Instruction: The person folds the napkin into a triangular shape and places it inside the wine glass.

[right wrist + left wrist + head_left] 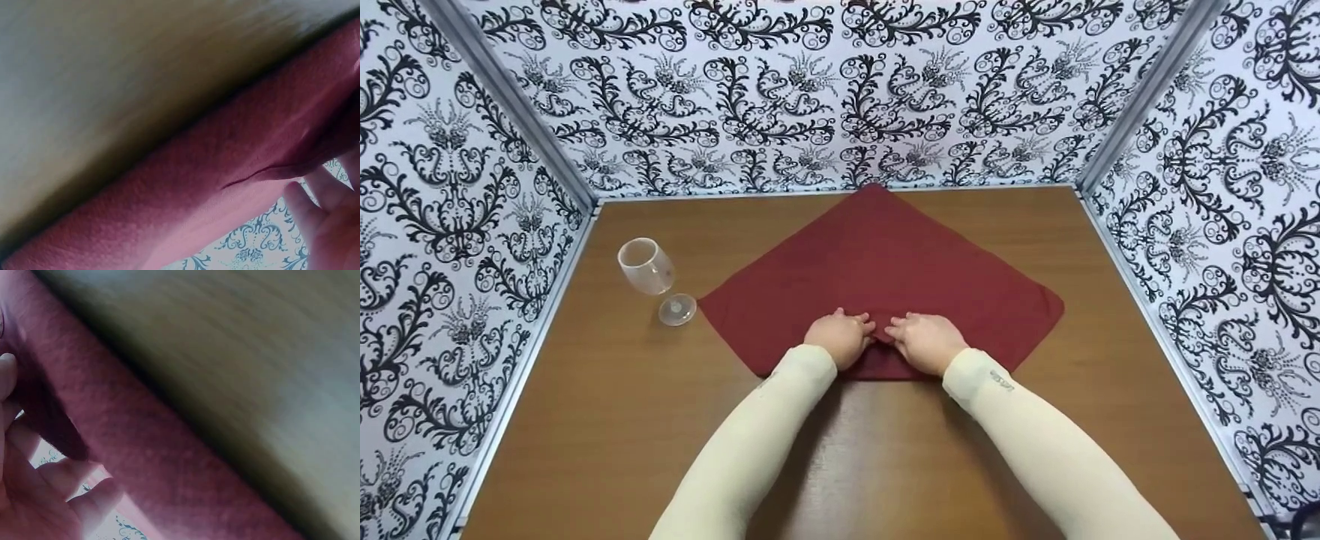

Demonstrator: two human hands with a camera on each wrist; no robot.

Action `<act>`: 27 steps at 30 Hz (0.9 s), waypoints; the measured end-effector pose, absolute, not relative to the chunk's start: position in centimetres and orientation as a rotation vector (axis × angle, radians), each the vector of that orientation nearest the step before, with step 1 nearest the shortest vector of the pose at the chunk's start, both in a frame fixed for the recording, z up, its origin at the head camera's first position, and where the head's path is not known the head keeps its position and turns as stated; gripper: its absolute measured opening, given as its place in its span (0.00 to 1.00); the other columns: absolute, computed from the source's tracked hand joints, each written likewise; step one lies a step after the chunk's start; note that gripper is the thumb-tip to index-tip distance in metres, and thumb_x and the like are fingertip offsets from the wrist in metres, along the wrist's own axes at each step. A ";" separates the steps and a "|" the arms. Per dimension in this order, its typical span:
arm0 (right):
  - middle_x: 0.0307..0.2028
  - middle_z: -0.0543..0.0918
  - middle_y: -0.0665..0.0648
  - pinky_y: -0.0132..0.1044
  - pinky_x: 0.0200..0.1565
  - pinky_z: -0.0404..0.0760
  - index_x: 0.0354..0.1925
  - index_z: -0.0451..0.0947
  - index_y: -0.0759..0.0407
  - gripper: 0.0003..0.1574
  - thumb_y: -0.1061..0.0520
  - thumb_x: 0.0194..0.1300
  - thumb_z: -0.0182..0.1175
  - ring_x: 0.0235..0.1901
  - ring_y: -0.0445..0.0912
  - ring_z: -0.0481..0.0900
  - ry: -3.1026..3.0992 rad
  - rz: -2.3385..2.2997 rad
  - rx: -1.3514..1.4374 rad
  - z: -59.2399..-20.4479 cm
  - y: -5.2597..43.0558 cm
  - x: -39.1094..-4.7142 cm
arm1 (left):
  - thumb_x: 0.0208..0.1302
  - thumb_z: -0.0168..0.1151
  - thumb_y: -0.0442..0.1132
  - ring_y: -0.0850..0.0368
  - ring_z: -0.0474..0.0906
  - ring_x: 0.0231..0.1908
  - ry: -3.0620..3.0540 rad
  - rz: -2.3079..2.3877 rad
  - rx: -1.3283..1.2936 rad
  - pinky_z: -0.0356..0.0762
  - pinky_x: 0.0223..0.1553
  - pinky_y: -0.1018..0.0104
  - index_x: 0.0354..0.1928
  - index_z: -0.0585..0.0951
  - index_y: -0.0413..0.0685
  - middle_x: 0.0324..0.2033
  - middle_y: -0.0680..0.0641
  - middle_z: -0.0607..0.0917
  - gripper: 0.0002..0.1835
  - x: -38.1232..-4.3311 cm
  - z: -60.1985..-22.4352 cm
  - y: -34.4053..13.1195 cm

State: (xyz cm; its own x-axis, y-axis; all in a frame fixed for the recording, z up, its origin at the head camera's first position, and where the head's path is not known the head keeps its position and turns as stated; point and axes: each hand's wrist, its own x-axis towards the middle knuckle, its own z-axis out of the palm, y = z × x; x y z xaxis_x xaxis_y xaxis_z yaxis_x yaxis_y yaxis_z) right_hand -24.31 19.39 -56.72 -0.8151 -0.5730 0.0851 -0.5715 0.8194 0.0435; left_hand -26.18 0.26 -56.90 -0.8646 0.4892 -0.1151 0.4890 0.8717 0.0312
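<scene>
A dark red cloth napkin (pixel 877 255) lies spread on the table, one corner pointing to the back wall. Its near side is folded over into a straight edge facing me. My left hand (pixel 840 337) pinches the turned-up part of the cloth near the middle of that edge. Opposite it, my right hand (pixel 928 343) pinches the same part, a short gap from the left. Between the hands the fabric is raised in a small pucker. In the left wrist view the thumb (pixel 8 377) lies against the dark flap, and the right wrist view shows fingers (pixel 304 205) beside the fold.
A clear stemmed wine glass (pixel 649 266) stands left of the napkin, its foot (pixel 677 309) close to the napkin's left corner. The brown wooden table (pixel 585 420) is bordered by patterned black-and-white walls (pixel 810 90) at the back and both sides.
</scene>
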 end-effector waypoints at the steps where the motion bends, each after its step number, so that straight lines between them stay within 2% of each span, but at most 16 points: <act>1: 0.54 0.80 0.50 0.45 0.52 0.76 0.52 0.79 0.45 0.20 0.49 0.63 0.54 0.52 0.51 0.79 -2.936 -0.036 0.912 -56.8 19.4 -24.3 | 0.66 0.49 0.55 0.45 0.68 0.61 2.918 -0.006 0.772 0.71 0.56 0.51 0.60 0.72 0.73 0.61 0.63 0.72 0.20 -26.1 -56.8 0.3; 8: 0.56 0.78 0.52 0.48 0.54 0.74 0.54 0.78 0.45 0.21 0.49 0.62 0.55 0.55 0.54 0.76 -3.005 -0.055 0.895 -56.7 19.3 -23.8 | 0.67 0.48 0.54 0.43 0.66 0.63 2.888 -0.086 0.767 0.71 0.54 0.45 0.62 0.71 0.70 0.63 0.62 0.69 0.21 -25.4 -56.0 0.6; 14: 0.55 0.79 0.53 0.50 0.51 0.76 0.52 0.79 0.46 0.20 0.48 0.62 0.55 0.54 0.54 0.77 -2.996 -0.052 0.930 -56.3 19.6 -23.2 | 0.66 0.48 0.55 0.43 0.67 0.62 2.892 -0.098 0.800 0.72 0.53 0.45 0.61 0.72 0.69 0.63 0.62 0.71 0.21 -24.8 -56.2 0.6; 18: 0.50 0.82 0.52 0.50 0.44 0.79 0.49 0.81 0.45 0.18 0.47 0.63 0.54 0.47 0.53 0.81 -2.977 -0.018 0.957 -55.8 19.6 -23.1 | 0.65 0.49 0.56 0.47 0.74 0.56 2.907 -0.110 0.862 0.76 0.49 0.51 0.57 0.76 0.68 0.59 0.60 0.75 0.20 -24.8 -56.2 0.7; 22: 0.47 0.84 0.50 0.49 0.39 0.80 0.47 0.82 0.44 0.16 0.47 0.63 0.55 0.42 0.50 0.83 -2.887 0.092 0.952 -55.1 19.3 -23.7 | 0.64 0.50 0.56 0.54 0.81 0.46 2.983 -0.028 0.895 0.79 0.43 0.55 0.48 0.82 0.64 0.49 0.58 0.83 0.17 -25.4 -56.1 1.0; 24: 0.48 0.83 0.50 0.48 0.42 0.80 0.49 0.81 0.45 0.17 0.48 0.63 0.56 0.45 0.48 0.83 -2.853 0.115 0.914 -54.8 19.0 -24.2 | 0.64 0.50 0.56 0.56 0.81 0.47 3.031 0.043 0.860 0.79 0.44 0.56 0.48 0.82 0.65 0.48 0.58 0.83 0.16 -25.8 -56.0 1.2; 27: 0.52 0.81 0.50 0.45 0.48 0.78 0.53 0.79 0.46 0.19 0.51 0.62 0.56 0.51 0.46 0.80 -2.860 0.109 0.838 -54.8 18.7 -24.8 | 0.65 0.50 0.53 0.57 0.77 0.53 3.077 0.101 0.759 0.77 0.49 0.56 0.51 0.80 0.69 0.54 0.61 0.80 0.15 -26.4 -56.0 1.3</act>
